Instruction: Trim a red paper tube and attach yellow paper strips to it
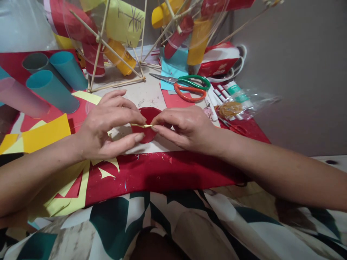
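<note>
A narrow piece of yellow paper (148, 126), rolled or folded thin, is pinched at its right end between the thumb and index finger of my right hand (187, 126). My left hand (111, 124) hovers over its other end. The left fingertips are at or just above the paper, and the thumb is spread away below. Under both hands lies a round dark red piece (149, 136) on the pale work surface (169, 146); fingers partly cover it.
Scissors (189, 86) with green and orange handles lie ahead. Behind them stands a stick frame (99, 38) with coloured paper tubes. Blue cups (40, 81) are at left, near yellow paper sheets (47, 133). Markers (221, 94) and a bag of rubber bands (230, 108) lie right.
</note>
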Motion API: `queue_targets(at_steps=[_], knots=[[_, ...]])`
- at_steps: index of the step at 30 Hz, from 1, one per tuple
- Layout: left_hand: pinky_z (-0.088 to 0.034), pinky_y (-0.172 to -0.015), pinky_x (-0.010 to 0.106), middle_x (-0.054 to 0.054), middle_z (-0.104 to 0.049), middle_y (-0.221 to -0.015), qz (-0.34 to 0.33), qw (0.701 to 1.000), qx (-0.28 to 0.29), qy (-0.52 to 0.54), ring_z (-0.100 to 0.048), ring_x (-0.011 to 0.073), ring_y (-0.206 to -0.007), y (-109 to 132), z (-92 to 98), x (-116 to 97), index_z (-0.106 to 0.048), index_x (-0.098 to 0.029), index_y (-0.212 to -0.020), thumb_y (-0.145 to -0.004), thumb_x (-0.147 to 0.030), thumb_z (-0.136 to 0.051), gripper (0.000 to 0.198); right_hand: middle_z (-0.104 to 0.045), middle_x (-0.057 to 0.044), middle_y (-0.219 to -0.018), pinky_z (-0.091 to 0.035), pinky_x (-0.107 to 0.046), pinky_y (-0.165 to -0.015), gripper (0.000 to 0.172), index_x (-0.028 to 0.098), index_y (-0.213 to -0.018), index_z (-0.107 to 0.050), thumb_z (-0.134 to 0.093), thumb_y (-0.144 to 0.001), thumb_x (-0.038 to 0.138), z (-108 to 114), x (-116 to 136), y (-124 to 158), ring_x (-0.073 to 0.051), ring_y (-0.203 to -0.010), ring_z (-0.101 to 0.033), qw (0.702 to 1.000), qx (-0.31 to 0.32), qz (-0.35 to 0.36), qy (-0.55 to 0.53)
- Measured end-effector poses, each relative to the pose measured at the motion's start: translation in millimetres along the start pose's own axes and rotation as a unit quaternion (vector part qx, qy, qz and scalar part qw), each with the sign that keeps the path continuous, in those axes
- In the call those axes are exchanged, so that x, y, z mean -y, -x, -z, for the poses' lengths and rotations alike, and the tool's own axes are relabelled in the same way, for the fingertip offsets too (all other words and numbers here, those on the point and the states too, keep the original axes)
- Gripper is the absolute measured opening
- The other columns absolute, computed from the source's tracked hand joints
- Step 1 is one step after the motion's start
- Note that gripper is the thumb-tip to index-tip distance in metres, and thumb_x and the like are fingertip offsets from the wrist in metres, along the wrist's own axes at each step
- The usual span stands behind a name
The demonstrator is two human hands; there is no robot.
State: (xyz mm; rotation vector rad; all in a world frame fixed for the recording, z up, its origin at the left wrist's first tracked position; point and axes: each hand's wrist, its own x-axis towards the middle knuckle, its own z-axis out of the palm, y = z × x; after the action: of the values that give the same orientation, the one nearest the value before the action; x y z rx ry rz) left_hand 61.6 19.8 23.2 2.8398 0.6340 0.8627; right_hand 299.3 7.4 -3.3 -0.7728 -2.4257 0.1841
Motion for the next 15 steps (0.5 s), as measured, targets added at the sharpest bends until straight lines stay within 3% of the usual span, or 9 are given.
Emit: queue_targets(at_steps=[3, 9, 15], knots=[[-0.045, -0.101, 0.047, 0.002, -0.074, -0.089, 0.052, 0.998, 0.008, -0.020, -0.068, 0.0213, -0.090, -4.6, -0.4, -2.3, -0.070, -0.026, -0.093, -0.091, -0.036, -0.059, 0.015, -0.074, -0.004, -0.078, -0.045, -0.025, -0.056, 0.018, 0.016, -0.090, -0.068, -0.053, -0.098, 0.023, 0.0, -0.4, -0.1, -0.013, -0.063, -0.064, 1.000, -0.010, 0.014, 0.001], [-0.043, -0.096, 0.048, 0.003, -0.074, -0.089, 0.050, 0.996, 0.059, -0.041, -0.063, 0.0248, -0.097, -6.1, -6.2, 4.0, -0.069, -0.026, -0.086, -0.093, -0.044, -0.056, 0.023, -0.075, -0.005, -0.080, -0.046, -0.026, -0.057, 0.019, 0.017, -0.091, -0.068, -0.052, -0.099, 0.025, -0.4, -1.3, 0.8, -0.014, -0.066, -0.067, 1.000, -0.006, 0.012, 0.010], [-0.041, -0.100, 0.050, 0.003, -0.074, -0.096, 0.040, 0.997, 0.044, -0.048, -0.061, 0.0273, -0.105, -5.4, -5.1, -0.9, -0.068, -0.024, -0.089, -0.092, -0.038, -0.058, 0.019, -0.076, -0.004, -0.082, -0.049, -0.023, -0.060, 0.015, 0.016, -0.092, -0.069, -0.057, -0.097, 0.023, -1.3, -1.9, 1.2, -0.012, -0.069, -0.068, 0.999, -0.020, 0.016, -0.020]])
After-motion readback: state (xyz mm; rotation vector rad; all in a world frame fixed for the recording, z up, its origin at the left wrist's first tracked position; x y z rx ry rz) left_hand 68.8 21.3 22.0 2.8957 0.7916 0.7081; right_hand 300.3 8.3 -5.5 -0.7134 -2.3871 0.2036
